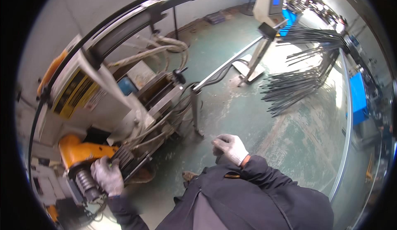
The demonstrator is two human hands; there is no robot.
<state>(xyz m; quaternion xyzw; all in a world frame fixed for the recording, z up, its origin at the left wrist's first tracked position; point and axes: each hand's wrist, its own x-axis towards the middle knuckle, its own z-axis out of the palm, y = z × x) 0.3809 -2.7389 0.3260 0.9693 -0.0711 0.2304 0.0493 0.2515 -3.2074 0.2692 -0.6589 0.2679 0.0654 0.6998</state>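
Left hand (107,175): in a grey knitted work glove, fingers curled and clamped on the dark ribbed head (124,159) of the machine, at the lower left of the view. A thin dark rod (138,166) lies just beside the glove, slanting across the head; whether the fingers touch it cannot be told.

Right hand (230,147): same grey knitted glove with an orange cuff edge, fingers loosely curled together, holding nothing, raised in front of the chest and well apart from the machine.

Machine (89,91): boxy white metal housing with a yellow-and-black striped label, scuffed and dirty. An orange cast part (80,151) sits below it, smooth and rounded, next to a dark grooved roller (87,183). Pale corrugated hoses (159,50) loop over the top. A long curved black guide (136,17) arches above the housing.

Stand (231,64): slender grey metal rail on thin legs, running from the machine toward the upper right.

Rods (302,79): a bundle of thin dark wires, straight and fanned out, resting on a rack at the upper right.

Floor (256,122): green painted concrete, worn and blotchy with pale patches.

Jacket (248,197): dark fabric, matte, filling the lower middle.
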